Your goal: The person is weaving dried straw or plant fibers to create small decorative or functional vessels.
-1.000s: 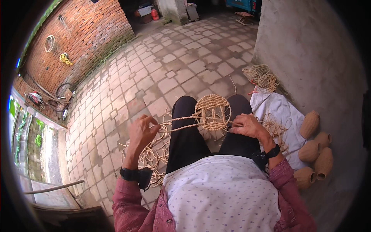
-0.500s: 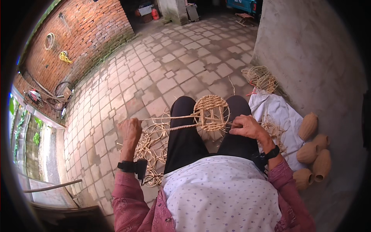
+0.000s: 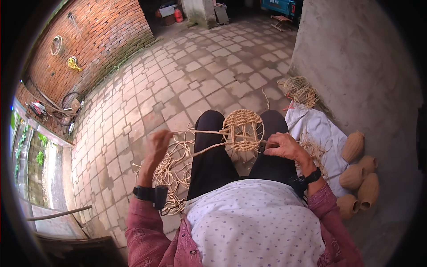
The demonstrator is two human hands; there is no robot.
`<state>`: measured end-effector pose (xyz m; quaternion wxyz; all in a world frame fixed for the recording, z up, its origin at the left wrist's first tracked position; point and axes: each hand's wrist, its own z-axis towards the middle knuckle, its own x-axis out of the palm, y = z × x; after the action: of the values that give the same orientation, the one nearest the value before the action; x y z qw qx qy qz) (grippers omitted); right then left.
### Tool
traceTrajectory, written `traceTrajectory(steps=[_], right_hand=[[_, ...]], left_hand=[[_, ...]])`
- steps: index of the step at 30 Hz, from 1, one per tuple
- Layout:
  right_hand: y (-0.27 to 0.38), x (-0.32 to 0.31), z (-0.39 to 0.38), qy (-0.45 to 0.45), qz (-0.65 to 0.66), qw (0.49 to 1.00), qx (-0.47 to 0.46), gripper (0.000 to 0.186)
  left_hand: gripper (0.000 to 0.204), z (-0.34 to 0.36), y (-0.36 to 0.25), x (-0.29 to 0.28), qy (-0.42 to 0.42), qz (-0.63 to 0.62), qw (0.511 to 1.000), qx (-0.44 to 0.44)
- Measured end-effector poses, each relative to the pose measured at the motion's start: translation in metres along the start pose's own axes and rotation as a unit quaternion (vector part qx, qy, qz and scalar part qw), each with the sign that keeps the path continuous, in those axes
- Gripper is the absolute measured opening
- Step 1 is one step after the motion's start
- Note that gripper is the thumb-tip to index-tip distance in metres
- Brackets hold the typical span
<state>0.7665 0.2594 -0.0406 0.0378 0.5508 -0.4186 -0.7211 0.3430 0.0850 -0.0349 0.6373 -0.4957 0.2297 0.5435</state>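
A round, half-woven piece of straw-coloured rope [image 3: 242, 131] rests over my thighs, with woven bands at top and bottom and open strands between. My left hand [image 3: 158, 143], slightly blurred, is closed on a twisted cord [image 3: 195, 131] that runs from the piece's left side. A second cord slants down-left from it. My right hand [image 3: 282, 145] pinches the right edge of the piece. A tangle of loose cord [image 3: 171, 164] lies beside my left leg.
A white sack [image 3: 327, 142] with more loose cord lies at my right, by several woven vase-shaped baskets [image 3: 369, 189] and a plastered wall [image 3: 351, 66]. A wire-like bundle [image 3: 298, 89] sits beyond the sack. A brick wall [image 3: 102, 35] with hanging coils borders the paved yard [image 3: 200, 75].
My left hand has moved leftward, then slightly up and right, with the upper cord now drawn out higher. My right hand and the woven piece stay nearly in place.
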Motion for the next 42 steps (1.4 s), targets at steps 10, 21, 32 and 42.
traceTrajectory(steps=[10,21,32,42], right_hand=[[-0.003,0.005,0.004,-0.001,-0.018,1.0,0.004,0.024],[0.001,-0.001,-0.002,0.002,0.025,1.0,-0.008,0.022],[-0.007,0.005,0.004,0.013,0.01,1.0,-0.005,0.022],[-0.006,0.0,-0.006,-0.011,0.081,0.997,0.017,0.016]], left_hand=[[0.02,0.011,-0.072,0.0,0.023,-0.1,0.993,-0.051],[0.032,-0.047,0.124,-0.039,-0.011,0.018,0.968,-0.251],[0.023,0.006,-0.104,0.019,0.071,-0.204,0.976,0.021],[0.019,-0.029,0.035,0.005,-0.034,0.024,0.992,-0.12]])
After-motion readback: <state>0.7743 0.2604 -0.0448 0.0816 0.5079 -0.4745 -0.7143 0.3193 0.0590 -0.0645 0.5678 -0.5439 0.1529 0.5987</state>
